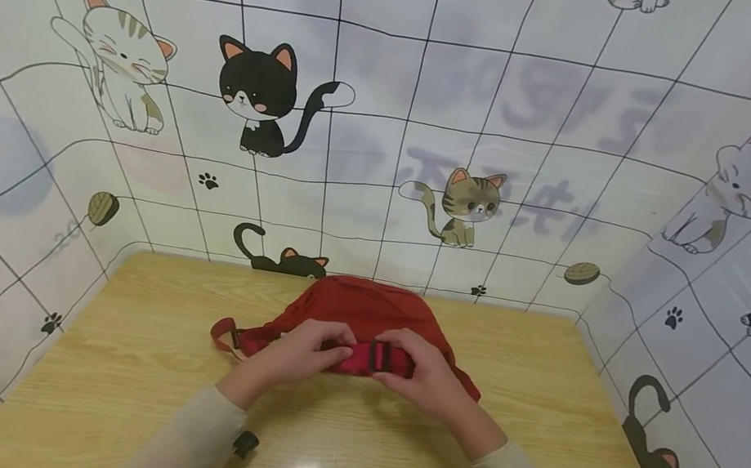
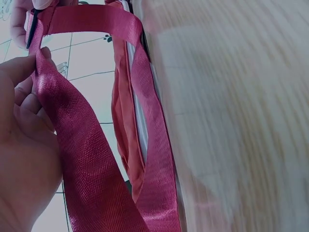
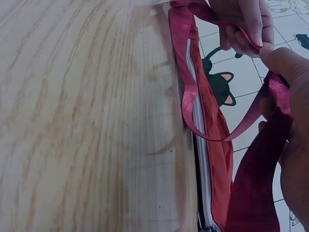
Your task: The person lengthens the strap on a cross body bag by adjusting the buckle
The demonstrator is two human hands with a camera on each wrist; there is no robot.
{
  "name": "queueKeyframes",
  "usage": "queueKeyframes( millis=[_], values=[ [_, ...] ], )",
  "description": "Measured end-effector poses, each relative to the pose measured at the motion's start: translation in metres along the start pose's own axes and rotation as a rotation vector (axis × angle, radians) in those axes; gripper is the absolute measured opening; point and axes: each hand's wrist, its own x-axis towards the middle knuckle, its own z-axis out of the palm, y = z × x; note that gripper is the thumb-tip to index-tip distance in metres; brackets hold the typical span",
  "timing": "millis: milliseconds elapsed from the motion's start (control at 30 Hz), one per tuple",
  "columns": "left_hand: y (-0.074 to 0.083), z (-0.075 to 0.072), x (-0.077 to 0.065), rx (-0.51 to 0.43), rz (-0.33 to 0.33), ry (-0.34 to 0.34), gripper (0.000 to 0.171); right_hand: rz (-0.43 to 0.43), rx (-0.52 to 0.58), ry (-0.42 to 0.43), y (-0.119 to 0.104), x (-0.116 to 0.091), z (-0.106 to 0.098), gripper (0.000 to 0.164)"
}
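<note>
Two-handed, pinches strap (image 1: 360, 360) with left hand (image 1: 306, 348) and, at black slider (image 1: 379, 356), right hand (image 1: 428, 375); probably adjusting length, next needing steady pull.

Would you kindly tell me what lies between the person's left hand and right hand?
Between the left hand and the right hand, the head view shows a stretch of shiny crimson woven strap with a black plastic buckle on it.

The left hand (image 1: 304, 350) and right hand (image 1: 427, 371) hide parts of the red bag (image 1: 370, 312) beyond them. Between them, the black buckle (image 1: 380, 357) is too small to tell how it is threaded. Beside the right hand, what is probably a zip slider (image 3: 207, 228) is cut off by the right wrist view's bottom edge.
</note>
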Motion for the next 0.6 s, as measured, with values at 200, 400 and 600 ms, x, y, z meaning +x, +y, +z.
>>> queueKeyframes(
  millis=[200, 400, 600],
  values=[
    [0.009, 0.003, 0.004, -0.053, 0.035, -0.01, 0.009, -0.003, 0.017, -0.031, -0.006, 0.002, 0.0, 0.056],
    [0.016, 0.004, 0.006, -0.046, 0.039, -0.022, 0.01, -0.038, 0.008, -0.024, -0.008, 0.003, 0.004, 0.054],
    [0.014, -0.005, -0.002, 0.035, -0.005, -0.037, 0.008, -0.026, 0.016, 0.017, -0.008, 0.0, 0.003, 0.054]
  ],
)
